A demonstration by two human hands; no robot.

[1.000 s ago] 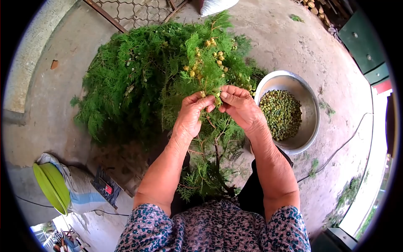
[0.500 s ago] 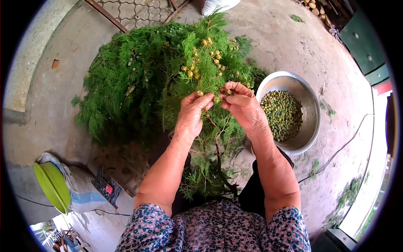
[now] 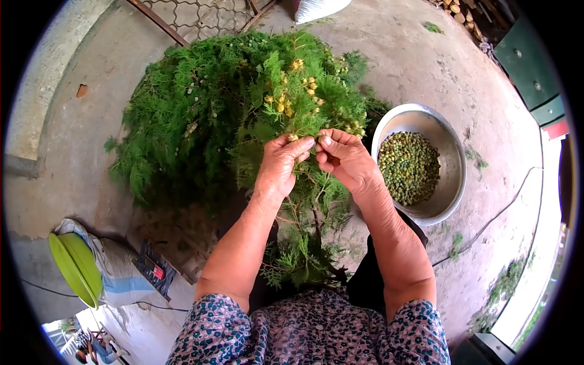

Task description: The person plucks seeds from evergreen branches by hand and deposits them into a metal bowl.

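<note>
Between my hands is a leafy evergreen branch point(image 3: 316, 219) bearing yellowish seed cones point(image 3: 280, 104) near its upper end. My left hand point(image 3: 277, 165) pinches a sprig of it between thumb and fingers. Touching or nearly touching the left thumb, my right hand point(image 3: 350, 159) is closed in a pinch on a small seed cone point(image 3: 320, 137), mostly hidden by the fingertips. To the right stands a metal basin point(image 3: 457, 173) partly filled with green and yellowish cones point(image 3: 409, 169). A big heap of cut evergreen branches point(image 3: 182, 115) lies beyond and left of my hands.
A lime-green basin point(image 3: 74, 267) leans by a pale sack point(image 3: 121, 274) at the lower left. A white sack point(image 3: 319, 7) sits at the top. Green drawers point(image 3: 529, 67) and stacked firewood point(image 3: 459, 13) are at the upper right. A thin cable point(image 3: 496, 216) crosses the concrete floor.
My right hand has moved slightly down and left, closer to my left hand, and its fingers have drawn together. The left hand stays nearly in place; the cone-bearing sprig shifts a little.
</note>
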